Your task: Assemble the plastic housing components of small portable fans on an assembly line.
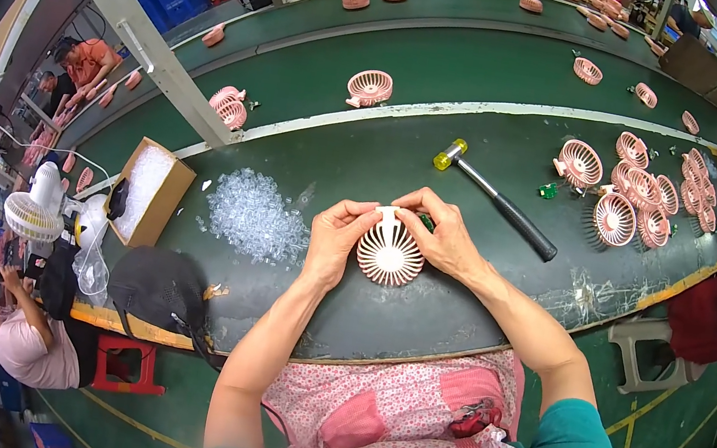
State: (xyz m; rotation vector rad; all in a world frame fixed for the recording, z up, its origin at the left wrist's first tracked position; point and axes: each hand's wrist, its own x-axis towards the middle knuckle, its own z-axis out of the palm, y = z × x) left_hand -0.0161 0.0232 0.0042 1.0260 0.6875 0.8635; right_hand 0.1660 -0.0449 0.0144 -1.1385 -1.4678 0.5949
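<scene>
A pale, round slatted fan housing (390, 255) rests at the table's near side, its narrow neck pointing away from me. My left hand (339, 236) pinches the left side of that neck with thumb and forefinger. From the other side, my right hand (445, 237) closes its fingers on the neck. A bit of green, like a small circuit board (425, 222), shows beside my right fingers. What sits between the fingertips is too small to make out. Left of my hands spreads a pile of small clear plastic pieces (256, 215).
A mallet (497, 196) with a yellow head lies beyond my right hand. Pink fan housings (614, 218) cluster at the right, near another person's hand. At the left stand an open cardboard box (148, 193) and a black bag (159, 287). A green conveyor (475, 65) runs behind.
</scene>
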